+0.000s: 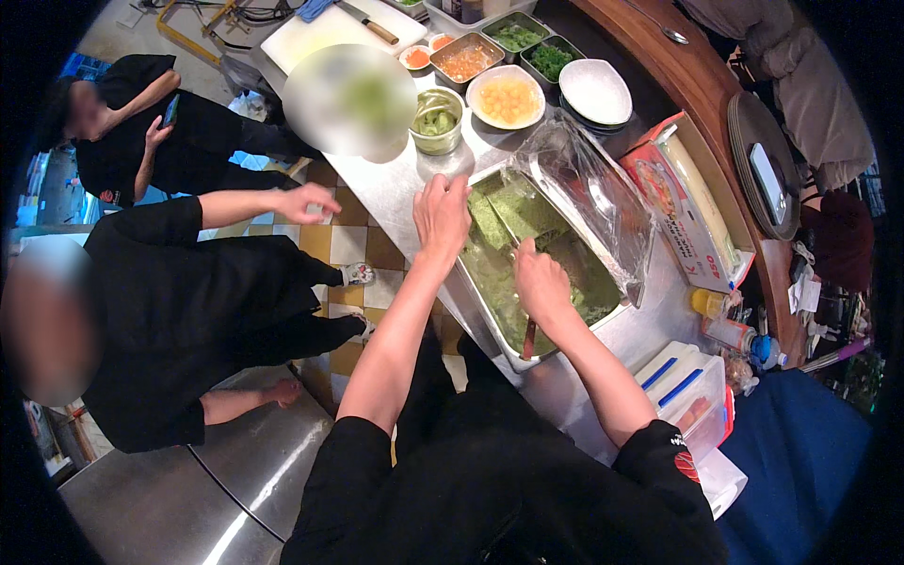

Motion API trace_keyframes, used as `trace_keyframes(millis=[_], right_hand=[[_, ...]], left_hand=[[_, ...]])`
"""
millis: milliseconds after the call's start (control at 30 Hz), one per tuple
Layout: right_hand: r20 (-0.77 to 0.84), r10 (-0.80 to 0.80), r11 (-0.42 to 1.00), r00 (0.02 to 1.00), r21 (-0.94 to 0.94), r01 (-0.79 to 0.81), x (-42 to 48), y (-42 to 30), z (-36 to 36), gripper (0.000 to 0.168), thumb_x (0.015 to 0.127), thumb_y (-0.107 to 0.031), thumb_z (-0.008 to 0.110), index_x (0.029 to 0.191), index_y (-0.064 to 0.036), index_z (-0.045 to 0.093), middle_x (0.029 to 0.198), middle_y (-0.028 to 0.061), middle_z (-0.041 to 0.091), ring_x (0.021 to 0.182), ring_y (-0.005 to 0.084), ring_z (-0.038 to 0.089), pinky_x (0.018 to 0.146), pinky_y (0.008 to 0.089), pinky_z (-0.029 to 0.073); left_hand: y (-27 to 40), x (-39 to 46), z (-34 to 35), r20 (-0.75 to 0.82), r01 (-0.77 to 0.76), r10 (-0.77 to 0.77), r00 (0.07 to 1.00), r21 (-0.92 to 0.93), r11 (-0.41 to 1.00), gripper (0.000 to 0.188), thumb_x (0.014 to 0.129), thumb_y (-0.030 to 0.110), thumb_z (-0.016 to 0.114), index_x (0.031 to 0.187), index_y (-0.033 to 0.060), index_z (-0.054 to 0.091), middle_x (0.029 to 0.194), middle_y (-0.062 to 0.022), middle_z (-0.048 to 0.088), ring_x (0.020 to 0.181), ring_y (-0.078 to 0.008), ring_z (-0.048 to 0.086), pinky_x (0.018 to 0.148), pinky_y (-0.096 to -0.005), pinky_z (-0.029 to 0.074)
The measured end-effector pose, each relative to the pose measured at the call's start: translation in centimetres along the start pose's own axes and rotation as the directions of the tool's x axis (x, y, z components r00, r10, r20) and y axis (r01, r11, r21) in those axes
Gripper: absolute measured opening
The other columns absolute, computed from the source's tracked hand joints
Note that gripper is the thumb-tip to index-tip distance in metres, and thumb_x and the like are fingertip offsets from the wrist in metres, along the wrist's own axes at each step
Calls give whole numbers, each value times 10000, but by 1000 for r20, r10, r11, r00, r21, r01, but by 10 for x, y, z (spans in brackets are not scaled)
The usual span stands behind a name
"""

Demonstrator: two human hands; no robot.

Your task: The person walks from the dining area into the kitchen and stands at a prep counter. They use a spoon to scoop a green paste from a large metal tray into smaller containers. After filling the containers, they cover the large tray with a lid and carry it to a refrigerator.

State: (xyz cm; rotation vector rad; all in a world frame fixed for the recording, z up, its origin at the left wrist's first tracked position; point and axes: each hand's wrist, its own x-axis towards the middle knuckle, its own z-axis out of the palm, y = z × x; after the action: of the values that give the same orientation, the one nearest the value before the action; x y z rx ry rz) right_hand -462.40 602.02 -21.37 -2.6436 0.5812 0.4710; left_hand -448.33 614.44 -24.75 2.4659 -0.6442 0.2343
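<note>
A rectangular metal pan (pixel 487 311) holds a soft green mass, with a thicker green slab (pixel 526 212) at its far end. My right hand (pixel 542 282) grips a thin-bladed tool, likely a knife (pixel 503 217), whose blade lies against the slab. A brown handle (pixel 530 337) shows below that hand; whether it belongs to the same tool I cannot tell. My left hand (pixel 441 217) is curled at the pan's far left rim, its fingertips partly hidden. Crumpled clear plastic film (pixel 600 191) lies folded back along the pan's right side.
Beyond the pan stand a metal tub (pixel 438 123), a bowl of orange-yellow pieces (pixel 506 99) and a white bowl (pixel 597 92). A cutting board (pixel 318 32) bears a knife (pixel 369 22). A film box (pixel 685 205) and lidded plastic containers (pixel 681 395) lie right. Two people stand left.
</note>
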Motion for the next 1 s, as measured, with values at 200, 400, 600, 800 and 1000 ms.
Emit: trace_keyframes(millis=[200,400,600,800,1000], right_hand=[[45,43,996,998,-77,-39,-28,0,-12,116,923,-70,451,998,20,453,828,283,665,822,449,679,700,518,552],[-11,-64,997,998,46,64,-7,-8,-14,282,1022,-261,423,1021,15,482,840,286,657,833,483,657,738,569,519],[123,62,998,991,-39,-57,-8,-23,-35,275,1022,-244,421,1073,15,497,1011,285,651,952,452,654,813,529,528],[218,147,979,965,-175,-110,-43,-13,-48,200,912,-79,536,1077,34,522,1060,243,666,993,384,675,821,454,564],[206,101,977,973,-203,-59,-52,-8,-47,252,883,-75,579,1102,37,525,1043,249,665,992,388,674,840,450,557]], left_hand=[[4,-4,2,-55,11,-12,998,-10,1000,133,859,139,666,985,97,665,808,-107,542,805,-299,572,684,-429,388],[-1,-2,-1,-15,-8,7,1000,-74,997,157,859,128,661,1013,101,675,806,-98,540,800,-297,572,683,-423,387],[2,-5,-1,-56,1,-5,998,-64,998,203,859,122,665,1057,90,692,785,-106,538,793,-297,582,691,-422,400],[0,-5,3,-80,21,-23,997,-29,999,186,856,120,670,1038,89,693,783,-104,550,791,-300,592,686,-425,404],[-1,-5,3,-83,19,-20,996,-17,1000,162,851,124,675,1011,102,688,785,-105,552,790,-298,594,684,-427,407]])
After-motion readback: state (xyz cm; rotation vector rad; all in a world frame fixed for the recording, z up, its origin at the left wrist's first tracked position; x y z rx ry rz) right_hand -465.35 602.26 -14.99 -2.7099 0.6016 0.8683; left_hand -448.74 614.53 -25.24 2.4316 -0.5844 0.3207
